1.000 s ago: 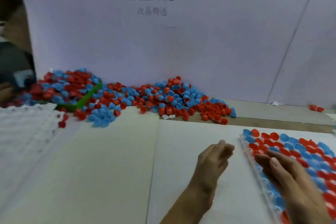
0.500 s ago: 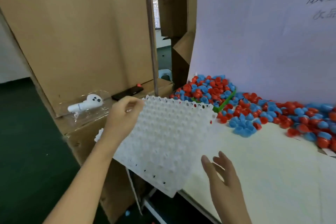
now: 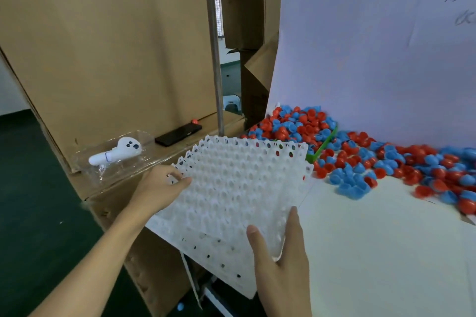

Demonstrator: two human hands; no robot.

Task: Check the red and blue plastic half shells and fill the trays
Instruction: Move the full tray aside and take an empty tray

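From the head view, the one view there is, half a second ago the right hand [image 3: 280, 262] floated open below the white tray [image 3: 231, 195] without touching it; now its thumb lies on top of the near corner and its fingers curl under, so its grip is grasping the tray. The left hand [image 3: 162, 188] pinched the far left corner then and does so now, further down the left edge, thumb on top. A second ago both hands were at a filled tray on the right, which is out of sight now. I take it that an empty tray is being fetched to fill next. The tray is tilted, held over the left edge of the counter [image 3: 373, 252], its far edge near the shells. Count: two hands, both on the tray; one tray in hand, though its far edge shows layered scalloped rims, so it may be a small stack, I cannot tell. Its pockets are empty. The red and blue half shells [image 3: 360, 159] lie in one long heap along the far side against the white backdrop [image 3: 347, 46], too many to count. A green strip [image 3: 323, 147] pokes out of the heap. Left of the tray, one white handheld device [image 3: 116, 153] sits in clear wrap on a cardboard ledge [image 3: 85, 183], one dark phone [image 3: 177, 134] beyond it.
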